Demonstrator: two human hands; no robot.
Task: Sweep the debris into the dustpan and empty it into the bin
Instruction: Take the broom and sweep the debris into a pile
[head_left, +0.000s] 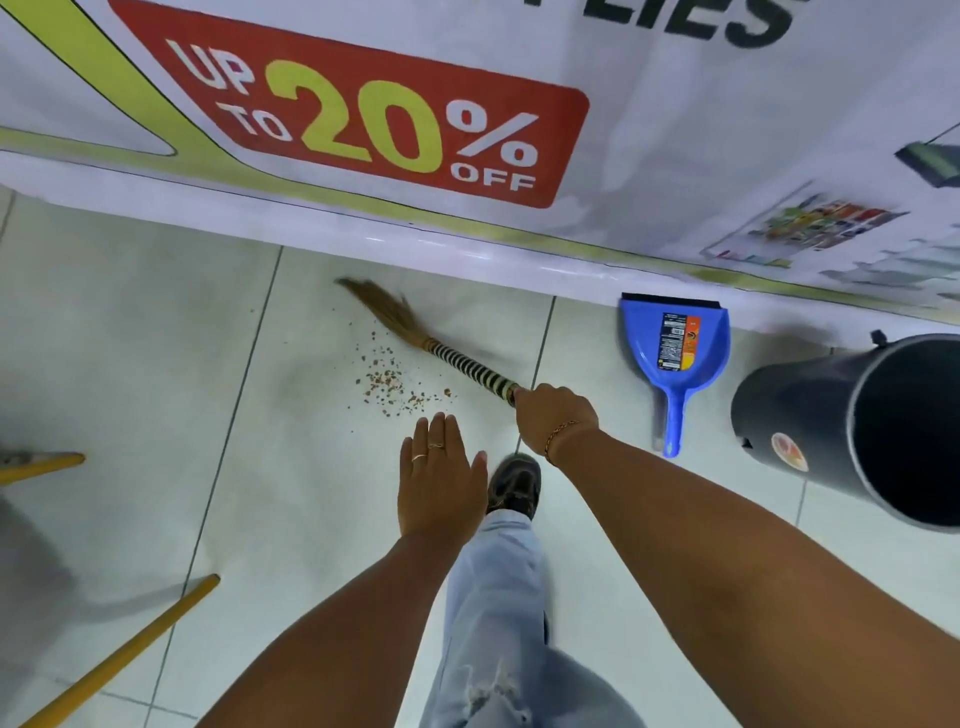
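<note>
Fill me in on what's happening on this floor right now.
A person is sweeping. The right hand grips a grass broom by its striped handle, bristles on the tiles beyond a scatter of brown debris. The left hand hovers open and empty. The blue dustpan lies untouched beside the open black bin.

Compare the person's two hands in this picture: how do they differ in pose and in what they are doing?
The right hand is closed around the broom handle; the left hand is open, fingers flat, holding nothing. The right wrist bears a bracelet; the left hand wears rings. Both reach forward over the tiled floor near the debris.
</note>
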